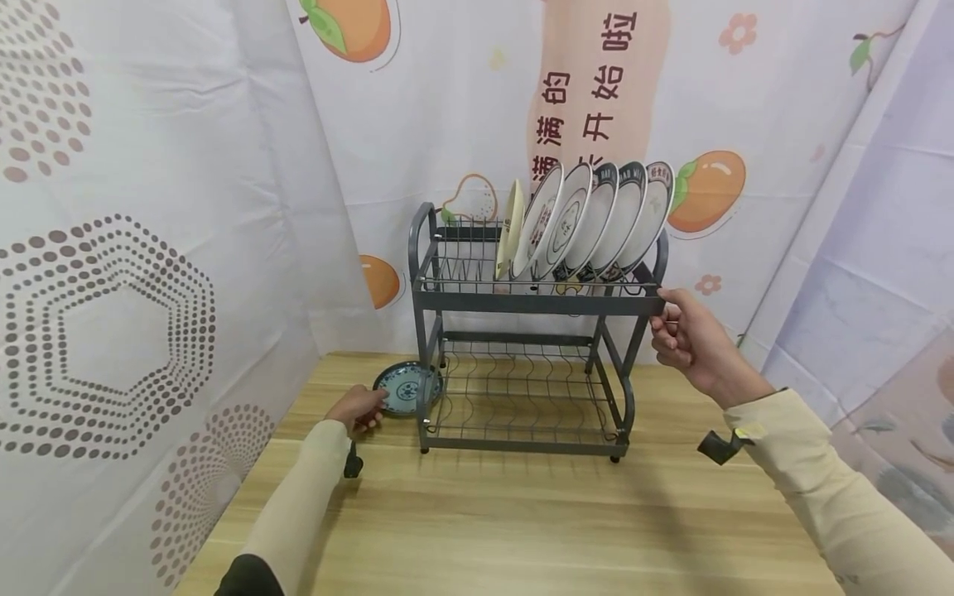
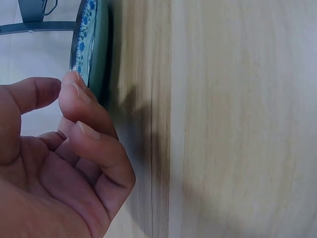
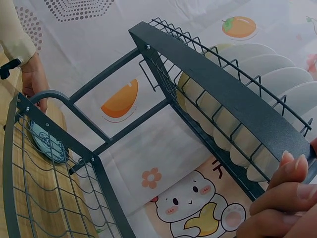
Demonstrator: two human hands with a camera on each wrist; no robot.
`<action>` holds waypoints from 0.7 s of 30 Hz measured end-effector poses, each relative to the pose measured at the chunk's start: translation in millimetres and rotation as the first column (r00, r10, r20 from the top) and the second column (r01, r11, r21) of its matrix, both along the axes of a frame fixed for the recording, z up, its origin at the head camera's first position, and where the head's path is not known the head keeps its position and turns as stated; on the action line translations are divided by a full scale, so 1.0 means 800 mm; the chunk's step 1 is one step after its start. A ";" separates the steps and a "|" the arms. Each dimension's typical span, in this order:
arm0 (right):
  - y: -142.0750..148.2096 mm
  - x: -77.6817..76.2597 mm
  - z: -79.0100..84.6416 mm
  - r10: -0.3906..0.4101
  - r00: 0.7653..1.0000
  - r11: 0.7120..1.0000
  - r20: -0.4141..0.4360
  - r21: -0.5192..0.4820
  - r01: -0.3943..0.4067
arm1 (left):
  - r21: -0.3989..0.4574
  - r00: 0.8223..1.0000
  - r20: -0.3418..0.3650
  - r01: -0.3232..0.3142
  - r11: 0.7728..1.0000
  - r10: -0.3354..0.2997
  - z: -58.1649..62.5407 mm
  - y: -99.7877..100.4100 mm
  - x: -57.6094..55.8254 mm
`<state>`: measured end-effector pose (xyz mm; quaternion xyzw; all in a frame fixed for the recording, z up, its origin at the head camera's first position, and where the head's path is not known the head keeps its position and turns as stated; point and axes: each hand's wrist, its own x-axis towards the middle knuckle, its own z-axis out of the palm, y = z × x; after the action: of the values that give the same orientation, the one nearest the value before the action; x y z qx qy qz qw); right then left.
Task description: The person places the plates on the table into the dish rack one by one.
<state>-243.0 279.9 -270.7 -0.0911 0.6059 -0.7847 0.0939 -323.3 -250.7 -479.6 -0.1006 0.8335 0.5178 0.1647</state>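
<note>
A blue patterned plate (image 1: 402, 387) lies on the table beside the dark dish rack (image 1: 537, 303), partly behind its left leg. At the plate's near left rim is my left hand (image 1: 359, 407), thumb above and curled fingers at the edge, pinching it. In the left wrist view the fingertips overlap the plate's rim (image 2: 94, 44). My right hand (image 1: 689, 339) grips the right front corner of the rack's upper tier, thumb on top and fingers curled below. Several white plates (image 1: 577, 219) and a yellow plate (image 1: 511, 228) stand upright in that tier.
The rack's lower wire tier (image 1: 522, 393) holds no dishes. Patterned curtains (image 1: 186, 207) hang behind and at both sides. The wooden table (image 1: 507, 521) extends in front of the rack.
</note>
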 end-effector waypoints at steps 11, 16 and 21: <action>-0.001 -0.002 -0.006 -0.041 0.999 0.999 -0.011 0.003 0.041 | -0.012 0.999 -0.030 -0.025 1.000 0.025 -0.010 -0.005 0.005; -0.004 -0.003 -0.006 -0.046 0.999 0.999 -0.027 0.014 0.046 | -0.033 1.000 -0.021 -0.023 0.999 0.022 -0.018 -0.006 -0.002; -0.005 -0.001 -0.006 -0.056 0.997 0.998 -0.045 0.033 0.058 | -0.075 0.999 -0.021 -0.044 0.996 0.042 -0.020 -0.004 -0.007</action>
<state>-244.1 275.9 -275.5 -0.0894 0.6237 -0.7742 0.0596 -328.8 -254.2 -495.3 -0.1196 0.8515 0.4904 0.1417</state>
